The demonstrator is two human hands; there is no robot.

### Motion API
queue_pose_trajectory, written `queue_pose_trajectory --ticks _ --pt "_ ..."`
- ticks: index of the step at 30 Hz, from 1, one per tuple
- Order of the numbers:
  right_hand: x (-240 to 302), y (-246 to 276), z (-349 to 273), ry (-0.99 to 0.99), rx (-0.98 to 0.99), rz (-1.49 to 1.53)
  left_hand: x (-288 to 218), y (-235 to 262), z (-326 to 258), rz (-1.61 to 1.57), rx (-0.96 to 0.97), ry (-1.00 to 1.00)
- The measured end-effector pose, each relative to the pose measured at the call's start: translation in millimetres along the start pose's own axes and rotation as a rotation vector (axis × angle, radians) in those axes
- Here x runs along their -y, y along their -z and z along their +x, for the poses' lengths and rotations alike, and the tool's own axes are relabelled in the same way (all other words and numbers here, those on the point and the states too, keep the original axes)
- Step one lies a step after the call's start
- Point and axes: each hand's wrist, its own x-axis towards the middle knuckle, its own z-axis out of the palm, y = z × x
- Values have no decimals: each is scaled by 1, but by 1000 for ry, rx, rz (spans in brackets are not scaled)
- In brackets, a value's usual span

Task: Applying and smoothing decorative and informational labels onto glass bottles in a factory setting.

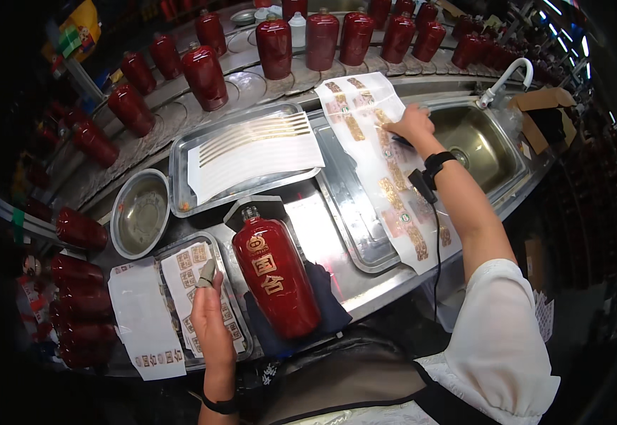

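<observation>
My right hand [413,126] reaches over a long white sheet of gold-and-red decals [386,159], its fingertips at the sheet's right edge. A small dark flat piece [402,142] shows under its palm; its kind is unclear. My left hand [211,319] is raised beside a red bottle, fingers extended, with a grey-beige finger cover [207,273] at the tip. This glossy red bottle [280,283] with gold characters lies tilted on a dark cloth [331,301], its neck toward a metal rest [271,205]. Below my left hand are sheets of small gold decals [186,265].
A metal tray [181,159] holds white sheets with gold strips. Left of it stands a round metal bowl [138,225]. A sink [510,152] with a white faucet [510,78] is at the right. Several red bottles [204,78] line the curved conveyor behind. A black cable [437,262] hangs from my right wrist.
</observation>
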Motion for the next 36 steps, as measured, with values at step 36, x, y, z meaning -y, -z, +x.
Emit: queue_pose_trajectory --ticks 36 --pt "-32 2 32 -121 -3 240 16 5 6 -9 -24 40"
